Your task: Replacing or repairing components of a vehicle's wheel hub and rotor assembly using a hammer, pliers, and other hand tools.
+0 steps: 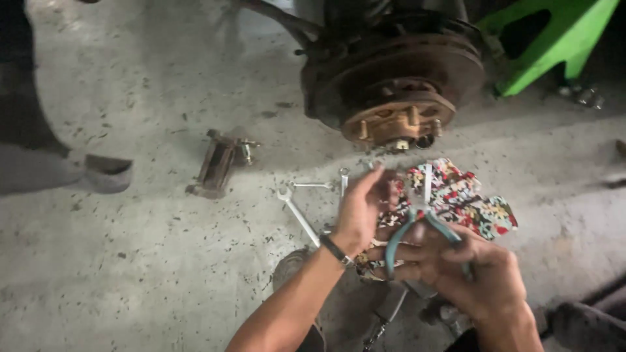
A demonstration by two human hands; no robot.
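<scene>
The pliers (424, 225), with teal handles, sit at about five o'clock in view. They look stiff, light and grippy, best held by the handles. The right hand (479, 274) is closed around them. The left hand (358, 212), fingers pinched narrow, touches a soft flowered cloth (469, 199). Wrenches (303, 205) lie at nine o'clock from the hands, and a rusty wheel hub (398, 78) stands at twelve.

Concrete floor (150, 261) bears wrenches (301, 207), a brake caliper (218, 166), patterned cloth (466, 195).
</scene>
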